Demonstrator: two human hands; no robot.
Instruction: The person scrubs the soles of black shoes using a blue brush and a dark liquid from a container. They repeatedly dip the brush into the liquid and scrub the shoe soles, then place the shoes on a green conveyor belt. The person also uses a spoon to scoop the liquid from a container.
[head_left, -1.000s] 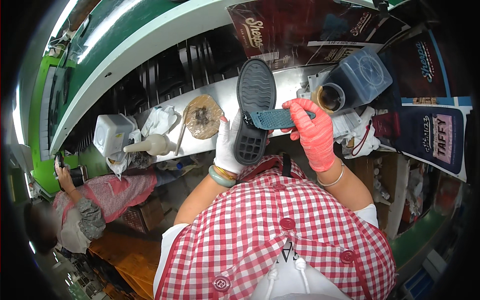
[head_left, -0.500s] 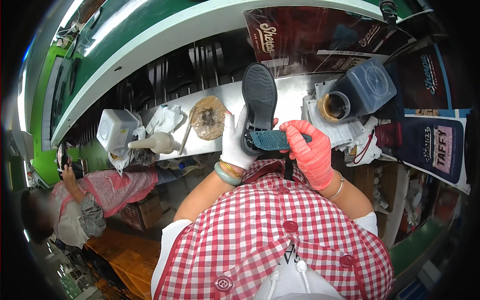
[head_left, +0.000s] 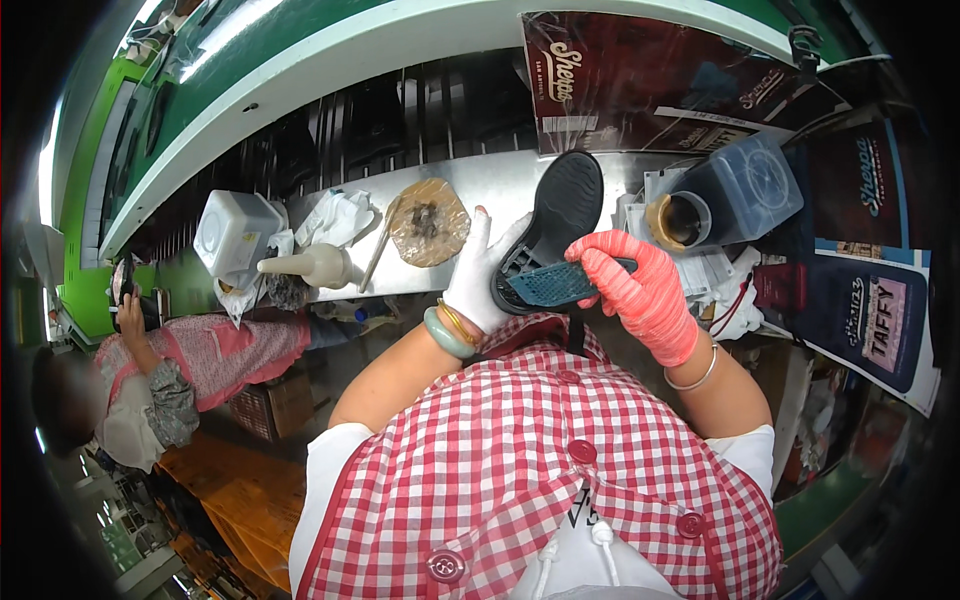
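Note:
A black shoe sole (head_left: pixel 568 195) is held in front of my chest, its toe end leaning to the far right. My left hand (head_left: pixel 480 278), in a white glove, grips the heel end from the left side. In the coral-gloved right hand (head_left: pixel 645 300) is a teal, mesh-textured strip (head_left: pixel 550 284), pinched between thumb and fingers. The strip lies across the heel area of the sole and covers part of it. I cannot tell whether it touches the sole or hovers just over it.
On the metal bench (head_left: pixel 400 280) are a plastic-wrapped round pad (head_left: pixel 432 222), a thin stick (head_left: pixel 375 255), a squeeze bottle (head_left: pixel 312 266) and a white jug (head_left: pixel 232 235). A glue pot (head_left: pixel 683 220) stands beside a clear container (head_left: pixel 750 190) at right. Another person (head_left: pixel 200 365) is at far left.
The sole has tilted so its toe points further right. My right hand has shifted slightly right, and the teal strip's broad face shows more. The whole view has shifted slightly.

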